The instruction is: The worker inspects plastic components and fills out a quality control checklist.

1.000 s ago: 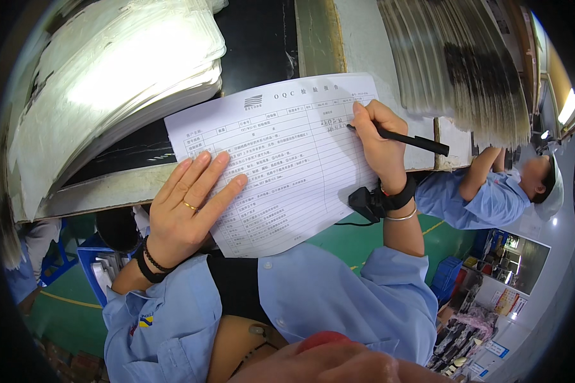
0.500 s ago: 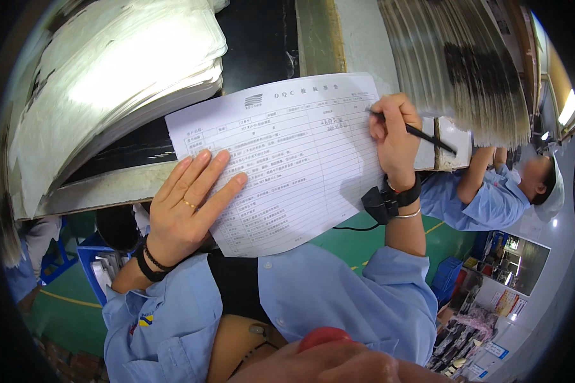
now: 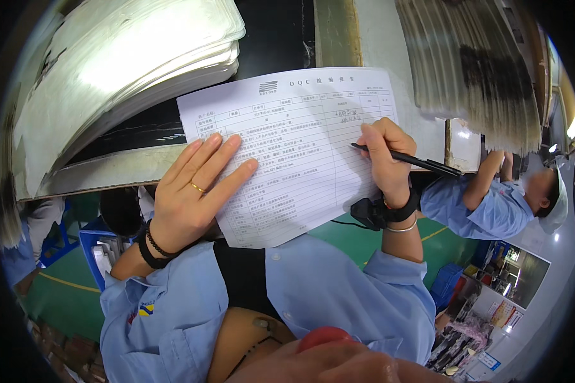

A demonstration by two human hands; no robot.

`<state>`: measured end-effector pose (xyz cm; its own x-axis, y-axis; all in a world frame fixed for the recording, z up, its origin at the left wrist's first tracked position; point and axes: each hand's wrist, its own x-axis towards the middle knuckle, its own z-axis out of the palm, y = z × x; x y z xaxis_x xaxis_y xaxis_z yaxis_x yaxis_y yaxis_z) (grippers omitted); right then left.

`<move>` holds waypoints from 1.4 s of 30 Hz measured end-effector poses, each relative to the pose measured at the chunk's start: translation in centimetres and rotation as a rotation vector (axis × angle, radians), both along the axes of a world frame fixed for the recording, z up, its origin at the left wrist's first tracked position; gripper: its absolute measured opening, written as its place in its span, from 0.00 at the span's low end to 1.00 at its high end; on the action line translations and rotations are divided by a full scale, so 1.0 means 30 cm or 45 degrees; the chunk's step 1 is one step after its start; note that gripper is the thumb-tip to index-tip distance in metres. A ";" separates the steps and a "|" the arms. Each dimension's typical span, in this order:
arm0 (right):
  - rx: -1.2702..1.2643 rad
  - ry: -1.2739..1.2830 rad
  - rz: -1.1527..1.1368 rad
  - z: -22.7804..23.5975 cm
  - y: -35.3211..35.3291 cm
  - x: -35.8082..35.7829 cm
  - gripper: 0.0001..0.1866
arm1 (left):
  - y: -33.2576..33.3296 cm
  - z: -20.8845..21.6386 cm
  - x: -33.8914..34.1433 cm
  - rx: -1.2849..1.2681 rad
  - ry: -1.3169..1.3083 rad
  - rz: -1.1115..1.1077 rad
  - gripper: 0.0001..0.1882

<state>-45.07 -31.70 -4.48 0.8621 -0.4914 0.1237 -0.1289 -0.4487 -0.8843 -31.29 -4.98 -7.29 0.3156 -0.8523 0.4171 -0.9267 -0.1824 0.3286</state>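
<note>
A white printed form [image 3: 287, 185] with ruled rows lies in front of me, its lower part reaching past the table edge toward my body. My left hand [image 3: 195, 182] rests flat on the form's left side, fingers spread, a ring on one finger. In my right hand [image 3: 389, 156] is a black pen [image 3: 421, 161], pinched between thumb and fingers. The pen's tip is over the right part of the sheet, just below some handwritten marks [image 3: 348, 115]. Whether the tip touches the paper I cannot tell.
A tall stack of white sheets [image 3: 140, 57] stands at the far left, and another stack with dark-stained edges [image 3: 472, 70] at the far right. A person in a blue shirt [image 3: 479, 204] works at the right. Blue crates [image 3: 447, 284] sit on the green floor.
My right hand has moved down the form with the pen, from near its upper right corner to below the handwriting. The form and my left hand appear slightly further right.
</note>
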 end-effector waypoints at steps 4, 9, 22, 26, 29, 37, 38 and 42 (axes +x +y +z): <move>-0.101 0.005 -0.064 -0.006 0.010 0.008 0.14 | 0.001 0.000 0.001 0.008 -0.003 0.003 0.24; -0.239 0.046 -0.029 0.007 0.021 0.019 0.14 | 0.000 0.000 -0.001 0.005 -0.003 0.004 0.23; -0.247 0.074 -0.034 0.008 0.016 0.015 0.15 | 0.003 0.005 -0.001 0.004 -0.019 0.005 0.22; -0.318 0.053 -0.052 -0.004 0.003 0.011 0.16 | 0.000 0.004 -0.001 -0.007 -0.026 -0.002 0.22; -0.290 0.016 -0.038 -0.001 0.009 0.018 0.17 | 0.001 0.002 0.000 -0.010 -0.025 0.005 0.22; -0.326 0.028 -0.026 0.000 0.008 0.015 0.17 | 0.002 0.001 -0.003 -0.007 -0.029 0.014 0.22; -0.350 0.018 -0.038 -0.002 0.006 0.014 0.17 | 0.000 0.003 -0.003 -0.008 -0.029 0.013 0.22; -0.354 0.038 -0.008 0.003 0.004 0.010 0.17 | -0.002 0.010 -0.003 0.007 -0.063 0.022 0.18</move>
<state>-44.76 -31.58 -4.40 0.8645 -0.4476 0.2288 -0.1570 -0.6727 -0.7231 -31.37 -5.05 -7.00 0.3093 -0.8491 0.4281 -0.9385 -0.2001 0.2812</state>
